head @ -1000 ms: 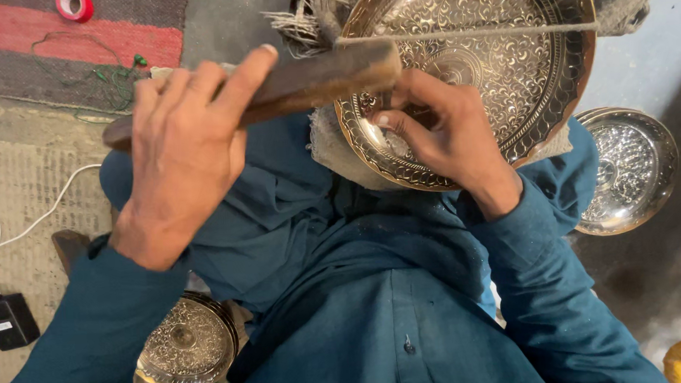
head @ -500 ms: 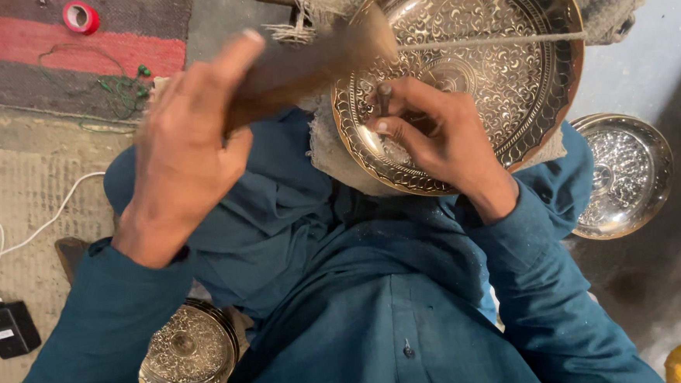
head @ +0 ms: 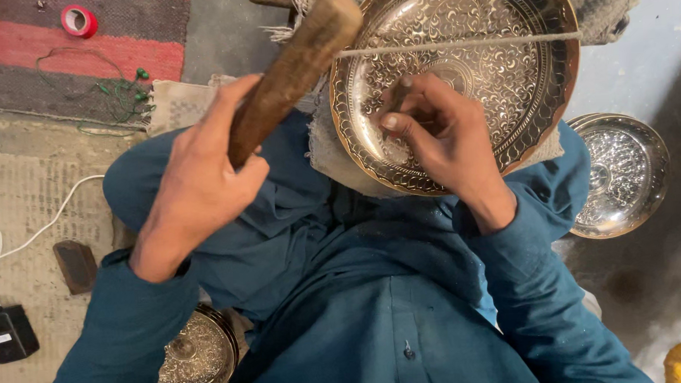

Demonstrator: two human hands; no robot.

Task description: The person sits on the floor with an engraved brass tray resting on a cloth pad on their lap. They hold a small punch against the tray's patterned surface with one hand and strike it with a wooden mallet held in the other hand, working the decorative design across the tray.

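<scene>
over the engraved tray (head: 506, 89), left hand (head: 200, 183) grip tight around wooden mallet (head: 295, 66)

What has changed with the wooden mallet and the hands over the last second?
The left hand has swung the wooden mallet from lying level to tilted steeply, head up beside the engraved metal plate. The right hand stays on the plate, pinching a small tool. The plate and the string across it have not moved.
</scene>
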